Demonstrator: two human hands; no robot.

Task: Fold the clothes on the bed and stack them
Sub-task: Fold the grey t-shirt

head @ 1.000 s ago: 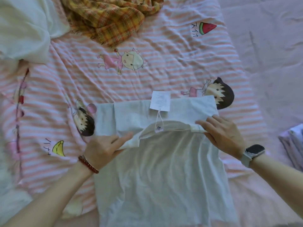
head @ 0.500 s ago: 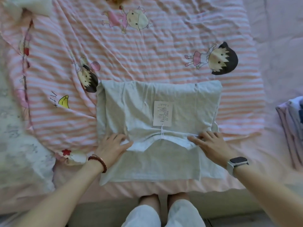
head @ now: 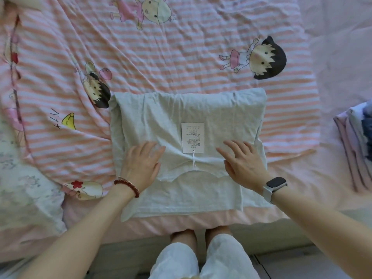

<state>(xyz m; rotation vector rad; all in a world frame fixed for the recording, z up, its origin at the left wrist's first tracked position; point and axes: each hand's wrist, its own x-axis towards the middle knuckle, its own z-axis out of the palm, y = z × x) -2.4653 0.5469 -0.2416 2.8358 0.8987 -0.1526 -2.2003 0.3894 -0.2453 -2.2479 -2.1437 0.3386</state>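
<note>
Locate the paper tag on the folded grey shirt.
In the head view, the white paper tag lies flat on the folded grey shirt, near its middle, between the left hand and right hand.

Left hand (head: 142, 165), right hand (head: 242, 163) flat, palms down, fingers spread.

Pink-and-white striped cotton bedsheet (head: 181, 63), wrinkled, printed with cartoon children: black-haired girl (head: 261, 58) upper right, another figure (head: 96, 87) left, yellow banana motif (head: 69, 121) below it. Pale floral quilt (head: 22, 188) at left edge. Plain pink undersheet (head: 340, 63) at right. Grey floor (head: 302, 264) bottom right.
</note>
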